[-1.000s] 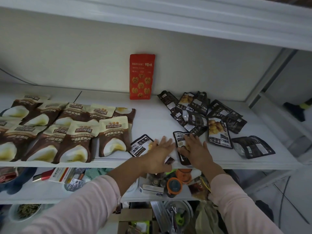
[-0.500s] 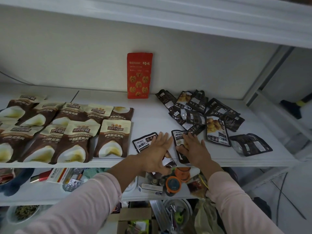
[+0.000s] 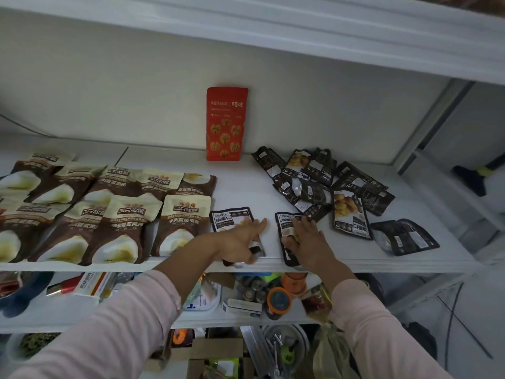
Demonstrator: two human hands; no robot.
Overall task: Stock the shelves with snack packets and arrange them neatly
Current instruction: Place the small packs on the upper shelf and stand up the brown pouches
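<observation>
Two dark packets [image 3: 231,218] half-covered | left hand [image 3: 240,243] flat, fingers [image 3: 258,225] straight | right hand [image 3: 307,242] same

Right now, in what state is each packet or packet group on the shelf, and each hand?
Left hand: flat on the left black packet, fingers straight.
Right hand: flat on the right black packet.
Red packet: upright against the wall.
Brown packets: lying in overlapping rows.
Black pile: jumbled.
Lone black packet: flat, apart from the pile.
</observation>
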